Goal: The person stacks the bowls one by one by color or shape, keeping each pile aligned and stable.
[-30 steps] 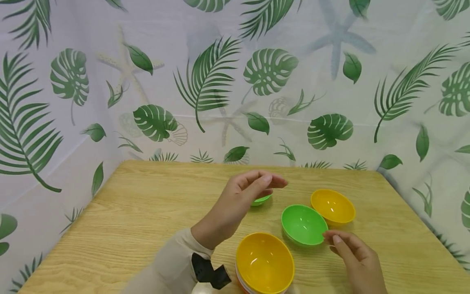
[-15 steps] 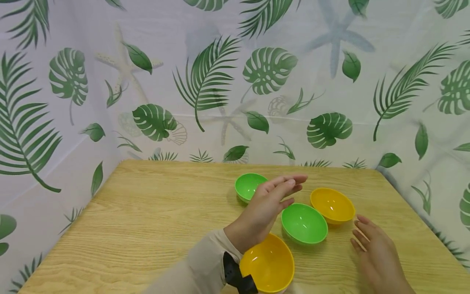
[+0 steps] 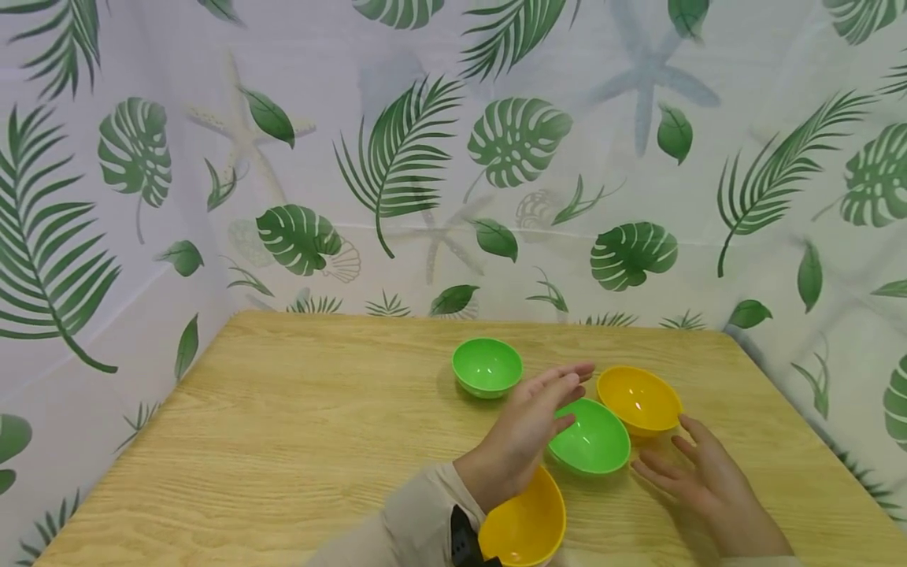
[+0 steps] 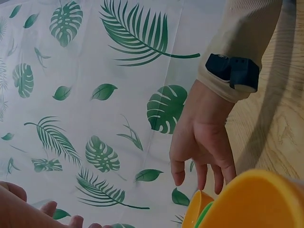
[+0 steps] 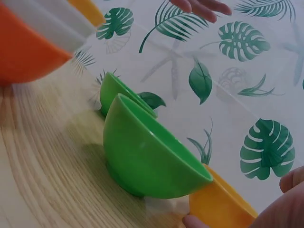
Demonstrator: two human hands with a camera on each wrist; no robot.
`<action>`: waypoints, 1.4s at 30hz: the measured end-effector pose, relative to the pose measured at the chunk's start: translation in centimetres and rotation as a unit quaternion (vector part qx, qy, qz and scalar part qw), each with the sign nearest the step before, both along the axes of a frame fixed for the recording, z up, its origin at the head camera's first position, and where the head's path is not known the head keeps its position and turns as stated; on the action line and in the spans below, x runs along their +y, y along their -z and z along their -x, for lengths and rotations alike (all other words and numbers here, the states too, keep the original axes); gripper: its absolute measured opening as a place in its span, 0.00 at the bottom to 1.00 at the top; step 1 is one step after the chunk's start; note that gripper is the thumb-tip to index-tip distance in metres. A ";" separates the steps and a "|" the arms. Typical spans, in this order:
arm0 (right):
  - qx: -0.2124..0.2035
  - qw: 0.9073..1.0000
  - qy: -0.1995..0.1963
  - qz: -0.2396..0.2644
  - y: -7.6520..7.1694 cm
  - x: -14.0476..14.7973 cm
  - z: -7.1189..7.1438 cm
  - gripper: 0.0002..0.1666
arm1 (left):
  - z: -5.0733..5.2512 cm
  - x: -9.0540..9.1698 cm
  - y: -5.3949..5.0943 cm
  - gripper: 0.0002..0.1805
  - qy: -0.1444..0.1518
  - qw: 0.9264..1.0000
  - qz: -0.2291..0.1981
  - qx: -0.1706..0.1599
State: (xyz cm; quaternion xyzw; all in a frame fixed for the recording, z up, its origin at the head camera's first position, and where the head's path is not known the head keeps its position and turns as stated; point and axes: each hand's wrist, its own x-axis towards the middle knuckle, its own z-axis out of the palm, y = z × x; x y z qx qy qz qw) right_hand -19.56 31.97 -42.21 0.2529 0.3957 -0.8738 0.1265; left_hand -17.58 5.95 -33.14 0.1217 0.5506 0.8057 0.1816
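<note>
Above the front yellow bowl [image 3: 527, 524], my left hand [image 3: 520, 433] hovers with straight fingers pointing right, holding nothing. Its fingertips pass in front of the near green bowl [image 3: 591, 439]. My right hand [image 3: 708, 480] is spread beside that green bowl and the right-hand yellow bowl [image 3: 638, 400]. One fingertip is at the yellow bowl's rim; I cannot tell whether it touches. Another green bowl [image 3: 487, 368] sits farther back. In the right wrist view, an orange bowl [image 5: 28, 52] and a white bowl [image 5: 59, 23] are stacked under the front yellow one.
The bowls stand on a wood-grain table [image 3: 305, 417]. A white curtain [image 3: 425, 276] printed with green leaves hangs behind it. Black devices are strapped at the wrists, such as the wrist camera [image 4: 232, 71] in the left wrist view.
My left hand has moved right, uncovering the back green bowl and covering part of the front yellow one. The right hand has moved right, and its fingers have spread. The bowls stay put.
</note>
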 end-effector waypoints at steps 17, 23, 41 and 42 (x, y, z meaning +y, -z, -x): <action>0.122 0.987 -0.070 -0.079 2.5 0.1 1.8 0.34 | -0.1 0.6 1.1 0.17 0.016 1.000 0.004 -0.019; 0.107 0.991 -0.051 -0.068 2.4 -0.1 2.0 0.34 | -0.1 0.5 1.1 0.17 0.015 1.000 0.000 -0.025; 0.117 0.992 -0.011 -0.054 2.5 -0.6 1.7 0.33 | 0.1 0.3 1.8 0.19 0.021 0.999 0.006 -0.038; 0.120 0.991 -0.010 -0.051 2.4 -0.6 1.7 0.34 | 0.1 0.3 1.8 0.19 0.019 0.999 0.006 -0.037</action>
